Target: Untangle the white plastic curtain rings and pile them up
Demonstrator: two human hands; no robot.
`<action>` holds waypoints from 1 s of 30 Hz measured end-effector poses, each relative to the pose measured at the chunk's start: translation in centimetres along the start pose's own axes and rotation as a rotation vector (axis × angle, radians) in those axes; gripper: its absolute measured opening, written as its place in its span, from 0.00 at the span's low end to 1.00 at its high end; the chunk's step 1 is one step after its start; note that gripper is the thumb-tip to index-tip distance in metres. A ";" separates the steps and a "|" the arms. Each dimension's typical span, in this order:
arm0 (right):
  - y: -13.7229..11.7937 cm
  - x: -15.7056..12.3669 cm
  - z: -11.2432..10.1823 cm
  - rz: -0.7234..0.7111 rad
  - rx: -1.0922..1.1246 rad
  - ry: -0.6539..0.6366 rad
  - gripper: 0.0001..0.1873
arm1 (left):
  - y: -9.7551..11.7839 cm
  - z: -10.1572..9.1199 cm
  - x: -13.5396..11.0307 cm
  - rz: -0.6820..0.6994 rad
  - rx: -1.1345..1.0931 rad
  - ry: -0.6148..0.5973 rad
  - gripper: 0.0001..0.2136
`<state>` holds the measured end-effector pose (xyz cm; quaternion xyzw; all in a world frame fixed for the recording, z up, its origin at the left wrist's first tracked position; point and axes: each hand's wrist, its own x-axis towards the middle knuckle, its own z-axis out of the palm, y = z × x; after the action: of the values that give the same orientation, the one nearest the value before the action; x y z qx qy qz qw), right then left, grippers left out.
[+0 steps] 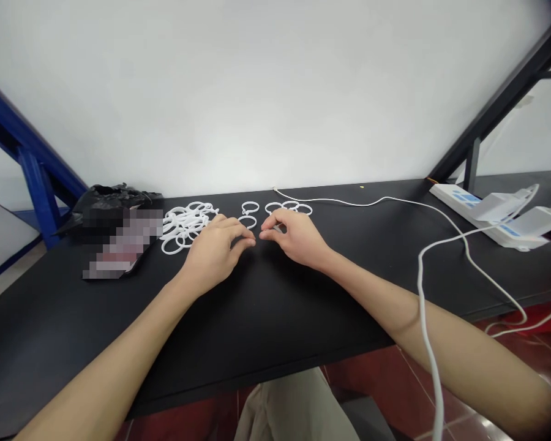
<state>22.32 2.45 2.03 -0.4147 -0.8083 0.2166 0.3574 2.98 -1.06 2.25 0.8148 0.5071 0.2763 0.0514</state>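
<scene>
We see the white rings [187,224] lying on the far part of a black table [298,331], most of them heaped in a tangled pile at the left, with a farther ring [250,212] and a nearer ring [247,217] in the middle and a small group [290,204] at the right. Our left hand [213,248] reaches in just right of the pile, fingers curled, thumb and forefinger almost meeting; our right hand [298,236] faces it in a like pinch, near that small group. The fingertips of the two hands stand close but apart, and we cannot tell whether either pinch grips anything. The single rings lie flat; being round, they have no clear long axis, though we see them wider from left to right, and the farther ring's small tab sits on its near left side. Farther left we have a crumpled black bag [114,197] and, nearer, a flat thing [128,245] too blurred to name. At the far right is a white power strip [450,195] with adapters [498,206] plugged in. A thin cable [408,202] runs along the far side, and a thicker cable [421,288] crosses before our right forearm.
</scene>
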 end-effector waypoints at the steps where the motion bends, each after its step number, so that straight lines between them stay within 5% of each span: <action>1: -0.1 0.0 -0.1 0.012 0.014 0.003 0.03 | 0.0 0.1 0.0 -0.006 0.000 0.011 0.09; 16: -0.2 -0.4 0.5 0.152 0.357 -0.060 0.12 | 0.1 -0.5 0.1 -0.173 -0.071 0.074 0.10; 25: -1.2 -0.7 0.4 0.145 0.205 -0.082 0.10 | -4.3 -4.5 0.3 -0.621 0.043 0.409 0.17; 30: -0.6 -0.7 0.3 0.079 0.150 -0.051 0.10 | -7.1 -4.2 -0.1 -0.756 0.029 0.346 0.18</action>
<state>22.05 1.52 1.94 -0.4125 -0.7817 0.3009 0.3581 -4.80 1.41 3.16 0.5136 0.7754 0.3636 0.0519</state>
